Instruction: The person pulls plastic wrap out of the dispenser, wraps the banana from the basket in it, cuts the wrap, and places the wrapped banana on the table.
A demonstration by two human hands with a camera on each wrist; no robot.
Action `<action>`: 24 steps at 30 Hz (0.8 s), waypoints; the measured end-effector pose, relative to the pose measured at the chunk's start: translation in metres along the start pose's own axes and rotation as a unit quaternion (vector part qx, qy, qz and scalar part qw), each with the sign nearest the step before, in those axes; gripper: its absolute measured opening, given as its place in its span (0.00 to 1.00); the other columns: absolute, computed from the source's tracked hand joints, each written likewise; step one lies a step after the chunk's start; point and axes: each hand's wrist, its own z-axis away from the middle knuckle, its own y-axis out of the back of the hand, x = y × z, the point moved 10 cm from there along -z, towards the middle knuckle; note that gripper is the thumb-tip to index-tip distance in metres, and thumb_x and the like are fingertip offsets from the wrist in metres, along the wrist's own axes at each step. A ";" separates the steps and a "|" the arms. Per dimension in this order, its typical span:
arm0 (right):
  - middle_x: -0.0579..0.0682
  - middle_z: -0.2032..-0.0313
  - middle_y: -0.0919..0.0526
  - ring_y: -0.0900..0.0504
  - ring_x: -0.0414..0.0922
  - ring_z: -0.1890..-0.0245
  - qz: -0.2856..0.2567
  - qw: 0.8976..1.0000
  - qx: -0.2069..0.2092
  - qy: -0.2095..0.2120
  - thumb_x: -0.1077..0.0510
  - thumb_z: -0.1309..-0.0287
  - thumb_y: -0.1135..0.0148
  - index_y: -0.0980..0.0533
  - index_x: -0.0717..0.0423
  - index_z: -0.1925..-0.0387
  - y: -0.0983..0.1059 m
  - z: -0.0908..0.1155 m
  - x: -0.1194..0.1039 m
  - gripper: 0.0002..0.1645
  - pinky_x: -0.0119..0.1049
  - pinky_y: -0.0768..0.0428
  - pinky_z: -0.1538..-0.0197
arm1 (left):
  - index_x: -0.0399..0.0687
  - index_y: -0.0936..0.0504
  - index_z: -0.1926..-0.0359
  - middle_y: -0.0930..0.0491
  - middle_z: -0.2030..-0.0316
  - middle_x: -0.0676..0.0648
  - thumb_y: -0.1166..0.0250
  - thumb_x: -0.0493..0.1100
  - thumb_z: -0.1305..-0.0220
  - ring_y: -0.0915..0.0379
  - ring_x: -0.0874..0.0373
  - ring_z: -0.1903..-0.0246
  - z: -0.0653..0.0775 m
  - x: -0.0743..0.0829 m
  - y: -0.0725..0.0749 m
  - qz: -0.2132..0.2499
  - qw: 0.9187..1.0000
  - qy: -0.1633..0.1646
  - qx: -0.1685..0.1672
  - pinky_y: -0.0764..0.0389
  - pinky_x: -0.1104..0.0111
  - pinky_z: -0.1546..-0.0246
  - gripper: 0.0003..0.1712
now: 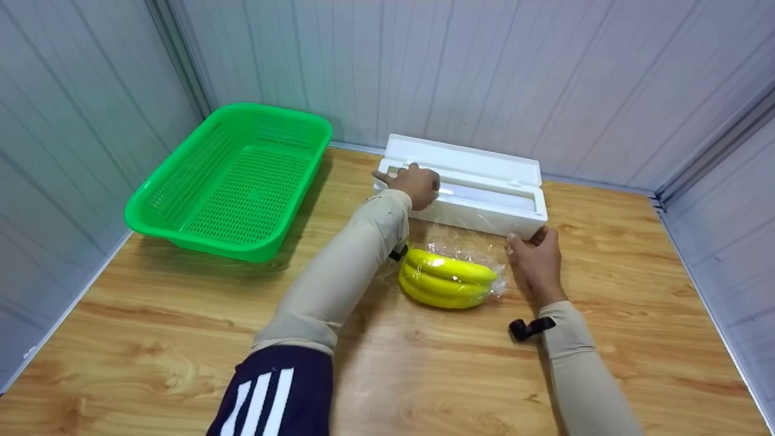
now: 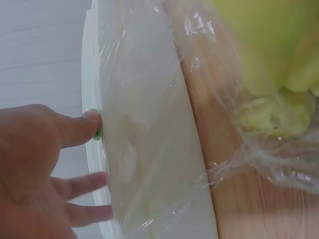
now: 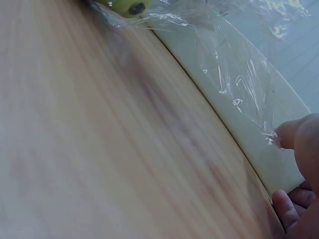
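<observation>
A long white cling film box [image 1: 478, 224] stands by the back wall with its lid [image 1: 466, 158] raised. Clear film [image 2: 149, 99] runs from it down its front face and over a bunch of yellow bananas [image 1: 448, 281] on the table. At the box's left part, my left hand [image 1: 416, 184] has its thumb on a small green slider [image 2: 98, 125] at the rim; two other fingers reach the rim, and the index finger is hidden. My right hand [image 1: 539, 260] grips the front right corner, thumb pressing film to the front, fingers curled at the end.
A green plastic basket [image 1: 284, 242] with perforated sides and bottom stands at the left on the wooden table [image 1: 436, 375]. Pale panelled walls [image 1: 460, 72] enclose the back and both sides.
</observation>
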 end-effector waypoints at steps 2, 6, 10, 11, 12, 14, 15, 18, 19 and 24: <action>0.62 0.39 0.31 0.27 0.51 0.42 0.007 1.000 -0.001 -0.001 0.50 0.37 0.33 0.44 0.63 0.32 0.000 0.000 0.000 0.43 0.35 0.23 0.45 | 0.60 0.19 0.45 0.31 0.36 0.43 0.44 0.48 0.26 0.39 0.39 0.34 0.002 -0.002 -0.002 0.022 1.000 0.015 -0.014 0.62 0.19 0.46 0.14; 0.61 0.40 0.30 0.26 0.50 0.44 0.008 1.000 -0.002 -0.002 0.49 0.37 0.33 0.44 0.62 0.32 -0.002 0.000 0.002 0.43 0.35 0.21 0.47 | 0.60 0.20 0.43 0.36 0.30 0.42 0.45 0.47 0.26 0.44 0.37 0.31 0.006 -0.006 -0.002 0.040 0.998 0.030 -0.033 0.57 0.18 0.47 0.15; 0.60 0.40 0.30 0.27 0.50 0.43 0.009 1.000 -0.001 0.000 0.48 0.37 0.32 0.43 0.62 0.32 -0.004 -0.001 0.003 0.43 0.36 0.21 0.46 | 0.61 0.19 0.43 0.35 0.31 0.43 0.45 0.48 0.25 0.44 0.37 0.31 0.007 -0.008 0.000 0.038 0.998 0.031 -0.038 0.53 0.19 0.47 0.15; 0.60 0.40 0.30 0.27 0.50 0.43 0.010 1.000 -0.002 0.001 0.48 0.37 0.32 0.43 0.62 0.32 -0.004 -0.001 0.003 0.43 0.36 0.22 0.45 | 0.61 0.19 0.43 0.34 0.32 0.43 0.44 0.48 0.25 0.43 0.37 0.31 0.008 -0.008 0.000 0.036 0.998 0.031 -0.035 0.52 0.19 0.47 0.15; 0.61 0.39 0.30 0.27 0.50 0.42 0.011 1.000 -0.004 0.002 0.48 0.37 0.32 0.43 0.62 0.32 -0.005 0.000 0.003 0.43 0.37 0.22 0.45 | 0.60 0.18 0.43 0.32 0.34 0.44 0.44 0.48 0.25 0.42 0.38 0.32 0.008 -0.009 0.001 0.033 0.998 0.031 -0.032 0.52 0.19 0.47 0.15; 0.60 0.39 0.31 0.28 0.50 0.41 0.012 1.000 -0.006 -0.002 0.47 0.38 0.32 0.43 0.62 0.32 -0.005 0.001 0.004 0.44 0.38 0.23 0.43 | 0.60 0.18 0.45 0.29 0.38 0.45 0.44 0.48 0.26 0.40 0.38 0.33 0.008 -0.010 0.001 0.029 0.999 0.034 -0.028 0.51 0.20 0.46 0.14; 0.60 0.38 0.31 0.28 0.50 0.41 0.011 1.000 -0.007 -0.004 0.47 0.38 0.32 0.43 0.61 0.32 -0.006 0.002 0.005 0.44 0.38 0.23 0.43 | 0.59 0.17 0.45 0.28 0.39 0.45 0.44 0.47 0.26 0.39 0.39 0.34 0.009 -0.010 0.001 0.029 0.999 0.033 -0.027 0.51 0.20 0.46 0.14; 0.60 0.37 0.32 0.29 0.50 0.40 -0.001 1.000 -0.011 -0.014 0.47 0.38 0.32 0.45 0.60 0.31 -0.007 0.004 0.008 0.44 0.38 0.23 0.42 | 0.58 0.16 0.46 0.24 0.43 0.46 0.44 0.46 0.27 0.35 0.40 0.36 0.009 -0.010 0.001 0.029 0.999 0.026 -0.025 0.50 0.20 0.47 0.14; 0.59 0.37 0.32 0.29 0.50 0.40 -0.002 1.000 -0.011 -0.016 0.47 0.38 0.32 0.45 0.60 0.31 -0.007 0.005 0.009 0.44 0.38 0.24 0.42 | 0.57 0.16 0.47 0.23 0.45 0.47 0.44 0.46 0.27 0.33 0.41 0.37 0.009 -0.010 0.001 0.031 0.999 0.022 -0.025 0.50 0.20 0.47 0.14; 0.60 0.36 0.33 0.30 0.51 0.39 -0.004 1.000 -0.016 -0.011 0.47 0.37 0.32 0.46 0.60 0.30 -0.007 0.004 0.007 0.45 0.40 0.24 0.41 | 0.52 0.16 0.50 0.18 0.51 0.50 0.43 0.43 0.28 0.25 0.43 0.43 0.008 -0.014 0.005 0.036 0.999 0.015 -0.015 0.46 0.22 0.46 0.11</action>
